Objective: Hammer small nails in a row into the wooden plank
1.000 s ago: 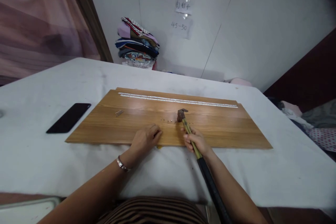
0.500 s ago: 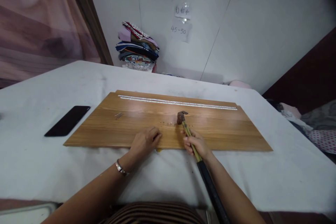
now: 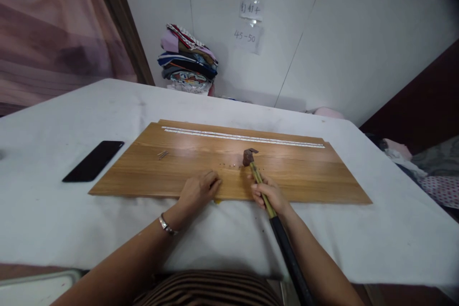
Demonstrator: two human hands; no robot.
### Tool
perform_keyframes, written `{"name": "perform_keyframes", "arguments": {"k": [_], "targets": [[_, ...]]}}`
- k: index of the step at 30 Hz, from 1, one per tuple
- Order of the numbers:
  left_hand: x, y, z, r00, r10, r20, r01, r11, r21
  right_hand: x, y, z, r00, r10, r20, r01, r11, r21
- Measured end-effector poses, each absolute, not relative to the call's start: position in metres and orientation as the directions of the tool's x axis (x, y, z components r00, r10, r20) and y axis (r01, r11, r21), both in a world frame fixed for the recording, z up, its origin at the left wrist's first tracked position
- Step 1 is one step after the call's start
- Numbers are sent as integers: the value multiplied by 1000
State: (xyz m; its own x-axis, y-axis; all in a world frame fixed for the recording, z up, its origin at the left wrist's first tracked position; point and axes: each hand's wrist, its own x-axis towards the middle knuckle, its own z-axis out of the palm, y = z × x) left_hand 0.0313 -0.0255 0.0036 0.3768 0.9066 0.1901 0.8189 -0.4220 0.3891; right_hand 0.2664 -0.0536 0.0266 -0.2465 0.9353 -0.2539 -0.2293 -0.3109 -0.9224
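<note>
My right hand (image 3: 269,194) grips a hammer (image 3: 263,196) by its yellowish handle, partway up. The handle's black lower section runs back toward me. Its rusty brown head is at the wooden board (image 3: 311,172), by a row of small nail heads (image 3: 229,165); whether it touches them I cannot tell. Part of the row is hidden behind the head. Curled, my left hand (image 3: 201,187) rests on the board's near edge, left of the hammer, with nothing visible in its fingers. A few loose nails (image 3: 163,154) lie on the board's left part.
Two white measuring strips (image 3: 244,139) run along the board's far side. A black phone (image 3: 93,161) lies left of the board on the white-covered table (image 3: 43,210). Folded clothes (image 3: 188,60) are stacked at the back, by the wall.
The scene has shifted slightly upward in view. Both hands and the hammer keep nearly the same places on the board.
</note>
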Motion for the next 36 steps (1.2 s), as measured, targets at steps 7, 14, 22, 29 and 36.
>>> {"name": "perform_keyframes", "arguments": {"k": [7, 14, 22, 29, 36], "targets": [[30, -25, 1, 386, 900, 200, 824, -434, 363, 267, -53, 25, -244, 936, -255, -223, -310, -924], [31, -25, 1, 389, 899, 202, 824, -437, 361, 267, -55, 25, -233, 939, -254, -221, -306, -926], [31, -25, 4, 387, 904, 181, 826, -428, 366, 266, -54, 26, -233, 935, -266, -208, -315, -926], [31, -24, -1, 384, 902, 198, 822, -432, 371, 268, -53, 24, -248, 940, -234, -222, -291, -931], [30, -23, -2, 393, 895, 210, 812, -445, 377, 268, -53, 25, -251, 936, -246, -224, -303, -926]]}}
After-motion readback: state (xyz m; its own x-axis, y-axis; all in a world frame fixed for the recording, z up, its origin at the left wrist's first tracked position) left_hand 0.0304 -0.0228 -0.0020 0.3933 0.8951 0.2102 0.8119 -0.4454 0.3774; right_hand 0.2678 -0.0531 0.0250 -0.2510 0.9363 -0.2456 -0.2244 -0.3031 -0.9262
